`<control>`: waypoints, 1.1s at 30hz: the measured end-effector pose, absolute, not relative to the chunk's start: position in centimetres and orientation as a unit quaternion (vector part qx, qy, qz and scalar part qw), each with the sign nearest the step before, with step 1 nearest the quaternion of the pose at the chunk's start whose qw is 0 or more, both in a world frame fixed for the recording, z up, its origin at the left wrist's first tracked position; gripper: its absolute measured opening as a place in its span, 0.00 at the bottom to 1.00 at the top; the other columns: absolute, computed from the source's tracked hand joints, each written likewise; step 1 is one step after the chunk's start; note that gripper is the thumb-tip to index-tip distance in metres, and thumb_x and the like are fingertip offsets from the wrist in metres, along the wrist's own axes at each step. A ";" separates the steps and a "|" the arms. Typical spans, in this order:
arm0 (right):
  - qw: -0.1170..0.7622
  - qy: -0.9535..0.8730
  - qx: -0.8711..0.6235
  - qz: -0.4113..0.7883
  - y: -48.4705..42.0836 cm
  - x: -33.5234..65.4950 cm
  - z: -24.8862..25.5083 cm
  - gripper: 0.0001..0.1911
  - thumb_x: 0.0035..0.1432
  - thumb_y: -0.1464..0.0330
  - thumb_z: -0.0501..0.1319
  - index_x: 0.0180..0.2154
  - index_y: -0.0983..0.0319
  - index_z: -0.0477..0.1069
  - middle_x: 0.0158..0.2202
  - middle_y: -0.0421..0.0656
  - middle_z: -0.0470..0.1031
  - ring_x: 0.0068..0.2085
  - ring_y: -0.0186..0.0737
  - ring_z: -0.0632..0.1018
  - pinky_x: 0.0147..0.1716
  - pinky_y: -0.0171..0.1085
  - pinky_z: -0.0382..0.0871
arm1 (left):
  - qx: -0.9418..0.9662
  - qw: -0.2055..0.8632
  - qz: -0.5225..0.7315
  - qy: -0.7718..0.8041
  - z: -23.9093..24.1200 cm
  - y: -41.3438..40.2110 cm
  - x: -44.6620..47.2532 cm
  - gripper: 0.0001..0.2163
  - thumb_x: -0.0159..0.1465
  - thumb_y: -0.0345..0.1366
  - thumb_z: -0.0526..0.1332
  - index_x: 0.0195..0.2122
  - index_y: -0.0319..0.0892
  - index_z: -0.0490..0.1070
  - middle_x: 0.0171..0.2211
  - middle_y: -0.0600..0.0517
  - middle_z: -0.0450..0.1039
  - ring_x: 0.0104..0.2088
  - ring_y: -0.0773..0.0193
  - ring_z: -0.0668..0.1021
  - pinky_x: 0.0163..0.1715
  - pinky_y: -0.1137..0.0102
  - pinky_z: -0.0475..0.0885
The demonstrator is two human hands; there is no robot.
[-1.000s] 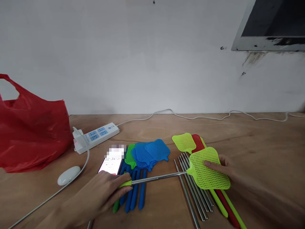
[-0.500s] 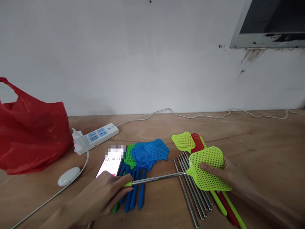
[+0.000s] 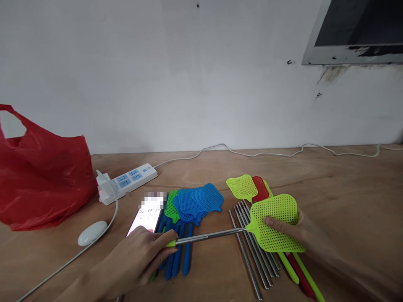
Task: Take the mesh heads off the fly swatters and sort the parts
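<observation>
A yellow-green fly swatter [image 3: 277, 222] with a metal telescopic rod is held across the table between both hands. My left hand [image 3: 141, 253] is closed around its yellow-green handle end. My right hand [image 3: 291, 228] grips the mesh head, thumb on top and fingers behind it. Under the rod's left part lie blue handles [image 3: 186, 251], with blue swatter heads [image 3: 197, 203] and a green head [image 3: 172, 205] behind them. Several loose metal rods [image 3: 248, 247] lie below the held head. Beyond it are another yellow-green head [image 3: 242, 187] and a red head [image 3: 260, 189].
A lit phone [image 3: 147, 214] lies by my left hand. A white power strip [image 3: 129, 180], a white oval device [image 3: 92, 233] and a red plastic bag [image 3: 44, 176] stand to the left. Yellow-green and red handles [image 3: 299, 272] lie at the right front. A cable runs along the wall.
Both hands keep the same hold on the swatter, with hardly any movement. The view has shifted very slightly.
</observation>
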State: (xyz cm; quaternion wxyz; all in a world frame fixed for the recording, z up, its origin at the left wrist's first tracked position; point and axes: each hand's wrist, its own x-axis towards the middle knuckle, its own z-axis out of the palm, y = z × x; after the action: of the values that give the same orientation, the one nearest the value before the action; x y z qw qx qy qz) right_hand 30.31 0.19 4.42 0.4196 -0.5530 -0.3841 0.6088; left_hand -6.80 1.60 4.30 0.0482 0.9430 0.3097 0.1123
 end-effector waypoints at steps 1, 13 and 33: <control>0.417 -0.383 -0.554 0.610 0.2 30.5 4.4 0.16 0.38 0.70 0.77 0.33 0.60 0.80 0.31 0.43 0.84 0.33 0.50 0.85 0.34 0.42 0.82 | 0.944 0.046 0.117 0.306 4.3 1.6 -6.8 0.15 0.77 0.37 0.43 0.37 0.44 0.65 0.20 0.58 0.67 0.17 0.65 0.69 0.20 0.66 0.53; 0.406 -0.396 -0.542 0.620 -0.5 29.7 4.6 0.19 0.39 0.61 0.78 0.36 0.58 0.82 0.35 0.43 0.85 0.36 0.51 0.85 0.34 0.39 0.83 | 0.950 -0.010 0.128 0.285 4.2 0.6 -6.9 0.16 0.78 0.37 0.39 0.37 0.44 0.63 0.21 0.56 0.69 0.16 0.64 0.69 0.19 0.66 0.55; 0.360 -0.455 -0.553 0.598 -1.1 28.5 4.0 0.18 0.43 0.53 0.75 0.36 0.53 0.83 0.36 0.41 0.85 0.36 0.44 0.85 0.36 0.34 0.83 | 0.958 -0.041 0.103 0.264 4.7 0.5 -5.7 0.16 0.78 0.36 0.34 0.36 0.47 0.56 0.21 0.58 0.67 0.15 0.63 0.66 0.18 0.66 0.52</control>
State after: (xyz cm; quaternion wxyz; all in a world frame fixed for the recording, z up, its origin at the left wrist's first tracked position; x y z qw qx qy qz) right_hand 28.48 -1.09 3.99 0.3604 -0.5526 -0.4552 0.5979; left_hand -5.72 0.52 4.66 -0.0409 0.9580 0.2645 0.1029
